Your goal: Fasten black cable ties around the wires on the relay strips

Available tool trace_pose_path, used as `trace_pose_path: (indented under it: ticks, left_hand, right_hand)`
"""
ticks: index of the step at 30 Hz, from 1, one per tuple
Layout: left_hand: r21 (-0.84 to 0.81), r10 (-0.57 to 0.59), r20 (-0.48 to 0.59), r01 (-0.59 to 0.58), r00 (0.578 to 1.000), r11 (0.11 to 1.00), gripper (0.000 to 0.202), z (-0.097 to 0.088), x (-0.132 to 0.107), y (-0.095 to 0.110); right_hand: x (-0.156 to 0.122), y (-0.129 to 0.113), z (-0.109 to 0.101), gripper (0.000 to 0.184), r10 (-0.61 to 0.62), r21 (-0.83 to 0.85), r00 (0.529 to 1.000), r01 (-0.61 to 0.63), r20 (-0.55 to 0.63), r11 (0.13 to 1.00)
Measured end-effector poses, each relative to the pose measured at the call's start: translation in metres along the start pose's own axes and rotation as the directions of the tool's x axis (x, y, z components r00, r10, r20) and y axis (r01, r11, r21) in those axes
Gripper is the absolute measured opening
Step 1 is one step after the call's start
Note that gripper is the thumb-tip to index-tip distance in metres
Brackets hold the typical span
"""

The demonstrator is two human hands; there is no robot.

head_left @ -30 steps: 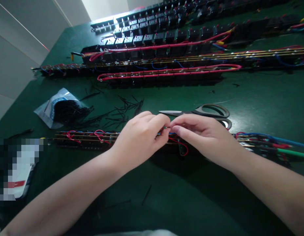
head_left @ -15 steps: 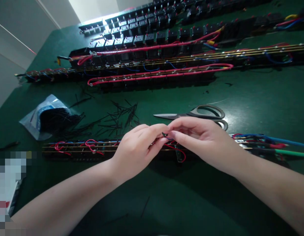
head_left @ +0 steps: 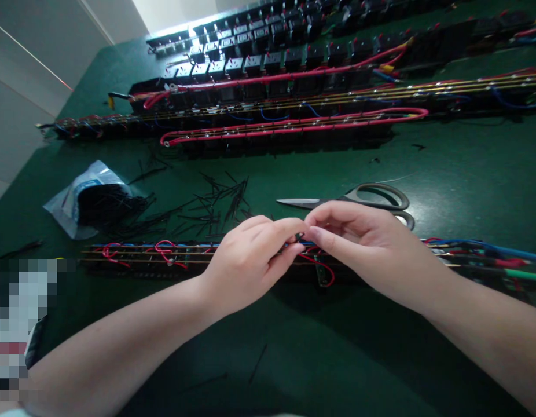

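My left hand and my right hand meet fingertip to fingertip above the near wired strip. Both hands are closed in a pinch. A small dark bit of a black cable tie shows between them; the fingers hide most of it. Brass rails and red wire loops run along the near strip, and a small green circuit board hangs below the fingers. Just behind my right hand lie scissors with dark handles, blades pointing left.
Loose black cable ties lie scattered behind my left hand, next to an open plastic bag full of them. Long socket strips with red cables fill the back of the green table. Blue and green cables leave the near strip's right end.
The whole view has shifted slightly, so things appear a little further right. The hands keep their pinch, with fingertips drawn close, and less of the dark piece shows.
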State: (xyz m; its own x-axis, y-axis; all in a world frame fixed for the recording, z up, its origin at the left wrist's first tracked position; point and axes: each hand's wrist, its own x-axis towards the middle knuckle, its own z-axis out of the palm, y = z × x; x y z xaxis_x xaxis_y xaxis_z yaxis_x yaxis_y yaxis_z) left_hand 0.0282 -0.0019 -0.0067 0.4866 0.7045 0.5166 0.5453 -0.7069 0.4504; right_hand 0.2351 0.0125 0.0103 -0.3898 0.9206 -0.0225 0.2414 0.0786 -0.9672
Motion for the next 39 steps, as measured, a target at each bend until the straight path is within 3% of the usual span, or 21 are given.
trace_pose_path:
  ticks: [5,11,17,23,27,33,36,39]
  left_hand:
    - [-0.019,-0.008,-0.024,0.008,1.0,1.0,0.018,0.0,0.0,0.0]
    - [-0.012,-0.039,0.084,0.04,0.996,0.999,0.003,-0.001,0.002,0.001]
    - [0.125,0.025,0.263,-0.06,0.964,0.99,0.035,-0.002,0.002,0.001]
    - [0.169,0.011,0.388,-0.083,0.921,0.982,0.039,-0.006,0.002,0.0]
    - [0.141,-0.078,0.454,0.015,0.887,0.99,0.043,-0.015,0.008,0.002]
    - [0.168,-0.17,0.565,0.089,0.807,0.982,0.035,-0.022,0.016,0.006]
    - [0.196,-0.164,0.565,0.062,0.809,0.979,0.039,-0.022,0.015,0.007]
    - [0.205,-0.106,0.544,-0.009,0.832,0.979,0.063,-0.019,0.013,0.007]
  right_hand:
    - [0.001,0.001,-0.001,0.014,0.022,0.101,0.998,-0.015,-0.061,0.995]
    - [0.0,0.009,0.001,0.013,0.027,0.204,0.987,0.006,-0.16,0.979]
    - [-0.002,0.003,0.0,0.011,0.07,0.319,0.966,0.014,-0.25,0.948]
    - [-0.003,-0.01,-0.007,0.017,-0.005,0.273,0.952,0.093,-0.305,0.958]
    - [0.001,-0.005,-0.009,0.018,-0.011,0.298,0.955,0.104,-0.298,0.949]
    - [0.007,0.003,-0.009,0.015,0.066,0.403,0.982,0.011,-0.176,0.915]
    - [0.008,0.003,-0.009,0.014,0.083,0.435,0.982,-0.002,-0.168,0.9]
    - [0.007,0.003,-0.008,0.014,0.077,0.423,0.983,0.001,-0.169,0.906]
